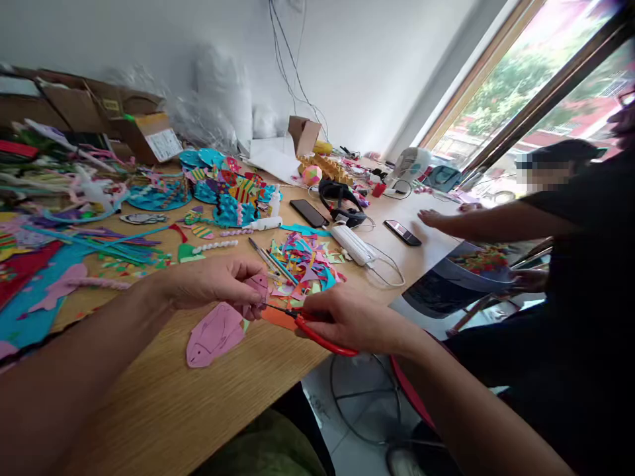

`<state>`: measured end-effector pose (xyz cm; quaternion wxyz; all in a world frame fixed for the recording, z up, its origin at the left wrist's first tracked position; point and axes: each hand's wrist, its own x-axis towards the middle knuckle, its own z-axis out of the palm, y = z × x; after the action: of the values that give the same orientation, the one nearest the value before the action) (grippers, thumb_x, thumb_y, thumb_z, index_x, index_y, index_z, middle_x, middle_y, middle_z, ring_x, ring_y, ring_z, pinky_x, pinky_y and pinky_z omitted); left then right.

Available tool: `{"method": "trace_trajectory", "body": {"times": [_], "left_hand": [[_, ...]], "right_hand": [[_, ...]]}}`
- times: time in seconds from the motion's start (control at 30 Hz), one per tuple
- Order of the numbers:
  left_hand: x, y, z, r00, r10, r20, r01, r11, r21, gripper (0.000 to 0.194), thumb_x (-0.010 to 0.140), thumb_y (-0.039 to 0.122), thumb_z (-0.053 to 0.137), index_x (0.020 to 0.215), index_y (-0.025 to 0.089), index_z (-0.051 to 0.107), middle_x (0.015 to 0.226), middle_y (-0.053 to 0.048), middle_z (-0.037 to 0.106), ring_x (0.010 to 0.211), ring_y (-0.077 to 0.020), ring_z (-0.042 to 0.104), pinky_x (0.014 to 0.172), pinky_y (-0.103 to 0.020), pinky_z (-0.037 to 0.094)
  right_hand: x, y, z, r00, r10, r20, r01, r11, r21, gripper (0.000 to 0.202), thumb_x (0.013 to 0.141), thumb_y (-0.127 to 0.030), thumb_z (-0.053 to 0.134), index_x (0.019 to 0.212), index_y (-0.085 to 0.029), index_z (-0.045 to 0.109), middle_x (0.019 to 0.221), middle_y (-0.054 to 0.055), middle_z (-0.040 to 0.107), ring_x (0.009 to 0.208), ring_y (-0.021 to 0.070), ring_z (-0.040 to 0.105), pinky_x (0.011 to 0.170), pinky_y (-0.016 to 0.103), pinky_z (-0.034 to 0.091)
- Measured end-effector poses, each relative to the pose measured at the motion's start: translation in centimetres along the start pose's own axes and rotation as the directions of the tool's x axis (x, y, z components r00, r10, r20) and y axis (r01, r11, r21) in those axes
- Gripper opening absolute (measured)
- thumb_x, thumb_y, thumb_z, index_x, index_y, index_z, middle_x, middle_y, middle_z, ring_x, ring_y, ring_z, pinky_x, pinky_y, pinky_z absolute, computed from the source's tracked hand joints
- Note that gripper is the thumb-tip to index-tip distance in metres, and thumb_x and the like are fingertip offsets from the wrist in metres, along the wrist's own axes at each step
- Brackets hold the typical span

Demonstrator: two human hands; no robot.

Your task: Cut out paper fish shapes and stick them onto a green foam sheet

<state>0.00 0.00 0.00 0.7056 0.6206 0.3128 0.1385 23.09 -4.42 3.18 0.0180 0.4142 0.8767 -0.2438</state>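
My left hand (221, 284) pinches a small pink paper fish (258, 283) with a drawn outline and eye. Red-handled scissors (325, 338) are gripped in my right hand (342, 317), their blades pointing left and meeting the paper at my left fingertips. On the wooden table (163, 396) just below lies a larger pink paper fish (213, 336) with drawn lines. An orange paper piece (278, 318) lies under the scissors.
Behind my hands is a pile of coloured paper scraps (307, 261), with pens, a phone (308, 213), a power strip (352, 244) and a headset (342, 201). Craft strips cover the left side. At the right, a person (560, 264) reaches over the table.
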Motion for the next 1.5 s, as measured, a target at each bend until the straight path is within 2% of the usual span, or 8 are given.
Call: {"method": "trace_trajectory", "body": {"times": [0.53, 0.7, 0.9, 1.0, 1.13, 1.23, 1.37, 1.5], "left_hand": [[0.5, 0.0, -0.1, 0.999, -0.001, -0.034, -0.001, 0.999, -0.051, 0.014, 0.071, 0.021, 0.071, 0.063, 0.019, 0.060, 0.064, 0.001, 0.066, 0.060, -0.0141, 0.064, 0.058, -0.025, 0.051], [0.5, 0.1, 0.0, 0.998, -0.003, -0.058, 0.000, 0.998, -0.059, 0.014, 0.070, 0.020, 0.071, 0.062, 0.019, 0.060, 0.063, 0.001, 0.066, 0.059, -0.0131, 0.064, 0.059, -0.023, 0.051], [0.6, -0.4, -0.4, 0.995, 0.033, -0.092, -0.040, 0.996, -0.076, 0.012, 0.074, 0.018, 0.069, 0.064, 0.018, 0.060, 0.065, 0.000, 0.069, 0.060, -0.0113, 0.063, 0.058, -0.021, 0.050], [0.7, -0.5, -0.5, 0.990, 0.036, -0.133, -0.050, 0.993, -0.104, 0.015, 0.075, 0.021, 0.070, 0.065, 0.018, 0.059, 0.066, 0.000, 0.068, 0.062, -0.0108, 0.063, 0.059, -0.020, 0.050], [1.2, -0.4, -0.1, 0.973, 0.038, -0.229, -0.080, 0.981, -0.176, 0.016, 0.074, 0.024, 0.071, 0.066, 0.018, 0.059, 0.068, 0.002, 0.067, 0.065, -0.0106, 0.064, 0.062, -0.019, 0.051], [2.0, -0.3, 0.4, 0.963, 0.038, -0.267, -0.089, 0.980, -0.181, 0.016, 0.074, 0.026, 0.072, 0.066, 0.018, 0.060, 0.067, 0.001, 0.068, 0.066, -0.0106, 0.064, 0.063, -0.020, 0.050], [3.1, -0.1, 0.8, 0.959, 0.026, -0.282, -0.079, 0.981, -0.179, 0.019, 0.073, 0.029, 0.073, 0.066, 0.017, 0.060, 0.070, 0.000, 0.068, 0.067, -0.0115, 0.064, 0.072, -0.026, 0.052], [4.1, 0.3, 0.6, 0.953, 0.037, -0.301, -0.086, 0.985, -0.150, 0.019, 0.070, 0.031, 0.074, 0.070, 0.017, 0.062, 0.079, -0.003, 0.070, 0.078, -0.0158, 0.065, 0.072, -0.027, 0.050]], "right_hand": [[0.0, 0.4, 0.6, 0.999, -0.012, -0.049, 0.010, 0.999, -0.039, 0.021, 0.085, -0.020, 0.057, 0.065, -0.016, 0.055, 0.055, -0.005, 0.044, 0.051, 0.0073, 0.029, 0.049, 0.024, 0.018], [0.0, 1.1, 1.0, 0.998, -0.021, -0.066, 0.020, 1.000, -0.020, 0.025, 0.087, -0.031, 0.058, 0.067, -0.016, 0.056, 0.055, -0.005, 0.044, 0.051, 0.0078, 0.032, 0.049, 0.023, 0.020], [0.0, 2.7, 1.8, 0.997, -0.021, -0.073, 0.039, 0.965, 0.258, 0.031, 0.089, -0.036, 0.054, 0.065, -0.017, 0.051, 0.057, -0.004, 0.045, 0.053, 0.0088, 0.037, 0.049, 0.022, 0.026], [0.1, 3.1, 2.6, 0.990, 0.091, -0.107, -0.015, 0.824, 0.567, 0.034, 0.085, -0.045, 0.057, 0.066, -0.018, 0.049, 0.055, -0.005, 0.043, 0.051, 0.0090, 0.039, 0.047, 0.021, 0.029], [0.9, 2.7, 3.8, 0.943, 0.261, -0.207, 0.012, 0.593, 0.805, 0.037, 0.073, -0.050, 0.068, 0.071, -0.019, 0.049, 0.057, -0.006, 0.045, 0.051, 0.0087, 0.040, 0.047, 0.022, 0.030], [2.1, 2.5, 4.4, 0.885, 0.330, -0.329, 0.092, 0.568, 0.818, 0.038, 0.063, -0.043, 0.078, 0.073, -0.019, 0.050, 0.063, -0.006, 0.045, 0.056, 0.0093, 0.040, 0.051, 0.022, 0.031], [3.7, 2.9, 4.7, 0.770, 0.433, -0.468, 0.151, 0.589, 0.794, 0.035, 0.061, -0.038, 0.078, 0.073, -0.020, 0.050, 0.065, -0.005, 0.050, 0.061, 0.0120, 0.045, 0.056, 0.025, 0.037], [4.6, 2.9, 4.9, 0.718, 0.449, -0.531, 0.259, 0.536, 0.804, 0.031, 0.063, -0.036, 0.075, 0.075, -0.021, 0.050, 0.071, -0.003, 0.058, 0.068, 0.0151, 0.055, 0.063, 0.028, 0.043]]}}
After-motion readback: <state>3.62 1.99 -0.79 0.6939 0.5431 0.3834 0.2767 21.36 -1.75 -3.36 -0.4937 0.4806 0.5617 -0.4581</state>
